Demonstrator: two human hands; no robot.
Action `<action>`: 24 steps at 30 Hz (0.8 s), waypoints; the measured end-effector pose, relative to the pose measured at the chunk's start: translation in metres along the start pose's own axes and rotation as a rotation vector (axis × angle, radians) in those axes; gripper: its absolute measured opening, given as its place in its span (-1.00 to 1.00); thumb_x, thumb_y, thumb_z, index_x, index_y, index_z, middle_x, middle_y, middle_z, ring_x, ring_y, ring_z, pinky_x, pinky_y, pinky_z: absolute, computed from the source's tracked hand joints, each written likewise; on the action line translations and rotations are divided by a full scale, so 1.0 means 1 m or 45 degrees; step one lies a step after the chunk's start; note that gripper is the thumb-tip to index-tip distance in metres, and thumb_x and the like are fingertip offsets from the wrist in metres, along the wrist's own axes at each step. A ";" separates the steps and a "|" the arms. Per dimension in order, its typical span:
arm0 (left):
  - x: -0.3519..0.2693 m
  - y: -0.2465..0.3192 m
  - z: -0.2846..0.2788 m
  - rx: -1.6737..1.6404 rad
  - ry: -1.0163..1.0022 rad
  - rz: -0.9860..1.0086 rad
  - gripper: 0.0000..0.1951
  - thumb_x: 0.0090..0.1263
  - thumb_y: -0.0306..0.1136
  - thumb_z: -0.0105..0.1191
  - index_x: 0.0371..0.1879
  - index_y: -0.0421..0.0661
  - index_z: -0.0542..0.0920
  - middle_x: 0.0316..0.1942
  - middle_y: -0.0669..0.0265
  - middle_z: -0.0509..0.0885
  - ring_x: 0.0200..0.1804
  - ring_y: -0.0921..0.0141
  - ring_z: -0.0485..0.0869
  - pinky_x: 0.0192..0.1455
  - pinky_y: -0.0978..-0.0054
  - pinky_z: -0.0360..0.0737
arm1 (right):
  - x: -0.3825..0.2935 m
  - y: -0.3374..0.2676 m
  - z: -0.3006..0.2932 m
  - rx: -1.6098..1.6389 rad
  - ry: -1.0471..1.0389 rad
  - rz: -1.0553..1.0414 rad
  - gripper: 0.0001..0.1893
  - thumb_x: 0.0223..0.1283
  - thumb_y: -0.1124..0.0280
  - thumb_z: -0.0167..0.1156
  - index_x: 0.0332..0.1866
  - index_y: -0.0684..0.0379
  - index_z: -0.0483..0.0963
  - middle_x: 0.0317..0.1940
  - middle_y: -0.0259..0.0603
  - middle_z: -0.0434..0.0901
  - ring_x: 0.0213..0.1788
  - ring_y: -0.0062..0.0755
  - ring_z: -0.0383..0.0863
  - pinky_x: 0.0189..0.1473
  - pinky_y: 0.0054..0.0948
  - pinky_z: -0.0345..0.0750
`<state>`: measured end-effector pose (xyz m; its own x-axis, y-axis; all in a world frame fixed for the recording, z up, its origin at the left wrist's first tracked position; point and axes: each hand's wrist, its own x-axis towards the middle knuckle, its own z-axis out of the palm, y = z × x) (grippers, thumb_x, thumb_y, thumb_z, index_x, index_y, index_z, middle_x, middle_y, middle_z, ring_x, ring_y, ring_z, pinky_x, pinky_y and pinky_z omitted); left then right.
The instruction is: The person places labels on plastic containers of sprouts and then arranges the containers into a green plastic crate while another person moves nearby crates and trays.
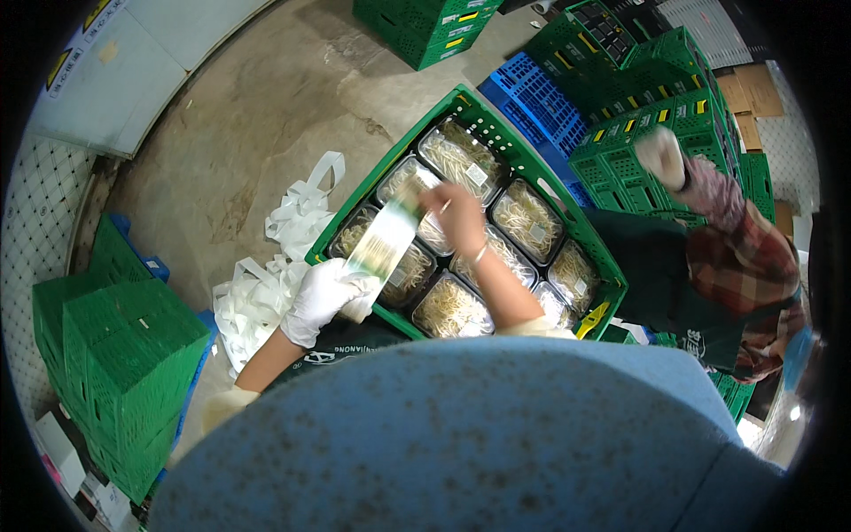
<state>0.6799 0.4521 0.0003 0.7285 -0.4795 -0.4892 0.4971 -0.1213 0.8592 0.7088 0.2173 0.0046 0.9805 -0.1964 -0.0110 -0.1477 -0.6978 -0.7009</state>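
My left hand [326, 292], in a white glove, grips the lower end of a strip of printed labels [382, 243]. The strip slants up over a green plastic crate [352, 211]. At its upper end, the fingers of my bare right hand [455, 216] pinch it, blurred by motion. Inside the crate sit several clear-covered black trays of bean sprouts [452, 309], packed in rows. Some, such as the tray of sprouts [459, 156] at the far end, bear a small white printed label [476, 175]. My right forearm hides part of the middle trays.
Curled white backing ribbon [259, 299] lies heaped on the concrete floor [266, 120] left of the crate. Stacked green crates [133, 359] stand at left, more crates [638, 159] at right beside a blue pallet [532, 100]. A co-worker [731, 266] with a gloved hand stands close at right.
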 end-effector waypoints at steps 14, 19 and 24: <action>-0.017 0.004 -0.006 -0.125 -0.201 -0.139 -0.81 0.21 -0.46 0.06 -0.23 -0.29 0.50 -0.37 0.29 0.61 -0.38 0.54 0.58 -0.30 0.66 0.50 | 0.073 0.093 -0.009 -0.096 -0.411 0.565 -0.43 0.10 -0.01 0.02 0.15 0.10 0.19 -0.24 -0.07 0.55 -0.20 -0.26 0.55 -0.19 -0.38 0.49; -0.003 0.009 0.012 0.112 -0.346 -0.110 -0.75 0.19 -0.47 0.07 -0.17 -0.30 0.49 -0.36 0.29 0.62 -0.32 0.52 0.58 -0.25 0.63 0.49 | -0.071 0.026 -0.011 0.676 -0.587 -0.186 -0.72 0.07 0.30 0.16 -0.19 0.28 0.41 -0.44 -0.11 0.54 -0.40 -0.38 0.50 -0.28 -0.45 0.45; 0.018 -0.001 0.077 0.064 -0.180 0.056 -0.87 0.15 -0.45 0.12 -0.39 -0.23 0.51 -0.56 0.48 0.47 -0.50 0.63 0.37 -0.47 0.64 0.36 | -0.114 0.016 -0.033 0.483 -0.335 0.046 -0.83 0.00 0.39 0.18 -0.37 0.28 0.43 -0.56 0.01 0.47 -0.49 -0.15 0.52 -0.44 -0.37 0.42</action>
<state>0.6560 0.3765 0.0022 0.6733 -0.6027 -0.4281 0.4397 -0.1391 0.8873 0.5902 0.2063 0.0181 0.9824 0.0001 -0.1866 -0.1724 -0.3827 -0.9076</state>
